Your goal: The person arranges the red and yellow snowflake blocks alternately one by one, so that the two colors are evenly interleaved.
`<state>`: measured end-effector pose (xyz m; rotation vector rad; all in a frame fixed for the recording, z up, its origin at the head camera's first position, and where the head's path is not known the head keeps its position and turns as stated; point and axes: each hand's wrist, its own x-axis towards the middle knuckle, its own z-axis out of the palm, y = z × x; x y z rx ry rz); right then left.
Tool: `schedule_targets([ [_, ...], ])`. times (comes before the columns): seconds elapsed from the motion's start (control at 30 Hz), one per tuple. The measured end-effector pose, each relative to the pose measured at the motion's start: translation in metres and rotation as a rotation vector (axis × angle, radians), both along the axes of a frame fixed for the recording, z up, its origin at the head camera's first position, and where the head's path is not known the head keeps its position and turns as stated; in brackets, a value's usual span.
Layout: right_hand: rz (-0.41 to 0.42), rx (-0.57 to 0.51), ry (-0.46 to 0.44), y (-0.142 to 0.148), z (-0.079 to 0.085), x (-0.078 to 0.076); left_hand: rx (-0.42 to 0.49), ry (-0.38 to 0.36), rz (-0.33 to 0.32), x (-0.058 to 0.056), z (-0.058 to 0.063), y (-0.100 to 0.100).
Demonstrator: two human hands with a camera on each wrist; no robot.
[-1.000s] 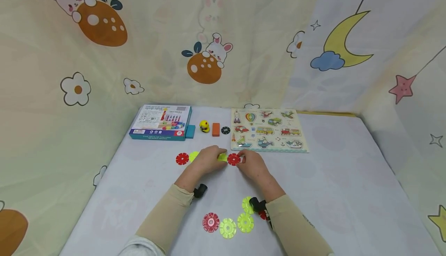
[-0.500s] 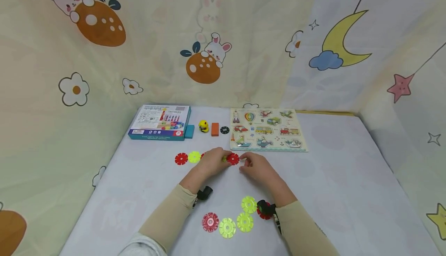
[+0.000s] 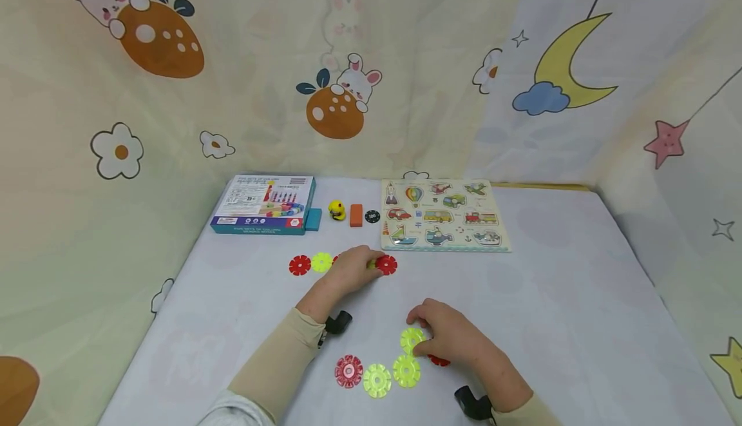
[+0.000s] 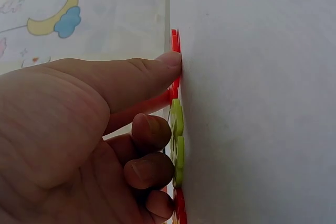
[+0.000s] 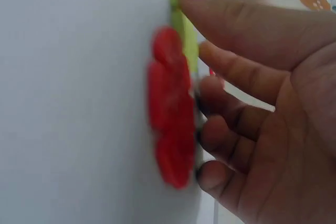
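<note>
My left hand point(image 3: 351, 269) pinches the notched red plastic disc point(image 3: 388, 265) at the right end of a row, its thumb on the disc's edge in the left wrist view. That hand partly covers the row, where a red disc point(image 3: 299, 265) and a yellow-green disc point(image 3: 321, 261) show at the left end. Nearer the front, my right hand point(image 3: 455, 334) spreads thumb and forefinger around a yellow-green disc point(image 3: 411, 338). Below its palm lies another red disc point(image 5: 170, 108), mostly hidden in the head view and blurred in the right wrist view.
More loose discs lie at the front: a patterned red disc point(image 3: 349, 381) and two yellow-green ones. Along the back stand a boxed set point(image 3: 261, 203), a blue block point(image 3: 313, 220), a yellow toy point(image 3: 337, 210), an orange block point(image 3: 356, 215), a black chip point(image 3: 372, 216) and a picture puzzle board point(image 3: 446, 226).
My right hand has let go of the red disc at the row's end and moved down toward the front discs. My left hand has shifted right along the row onto that red disc.
</note>
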<state>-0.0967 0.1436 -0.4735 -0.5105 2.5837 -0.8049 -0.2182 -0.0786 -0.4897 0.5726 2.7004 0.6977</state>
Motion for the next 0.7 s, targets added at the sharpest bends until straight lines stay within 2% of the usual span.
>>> schedule_targets([
  [0.13,0.022,0.04,0.034,-0.004,-0.001,0.002,0.002,-0.005,0.0,-0.001,-0.001,0.0],
  [0.27,0.005,0.034,-0.006,-0.008,-0.001,0.004,0.002,-0.009,0.005,-0.001,0.0,0.0],
  [0.47,-0.033,-0.055,-0.071,-0.014,0.006,0.009,0.005,-0.007,-0.002,-0.001,-0.001,0.0],
  [0.7,-0.035,-0.185,-0.08,-0.01,0.029,0.003,-0.017,0.008,-0.005,0.0,0.0,0.001],
])
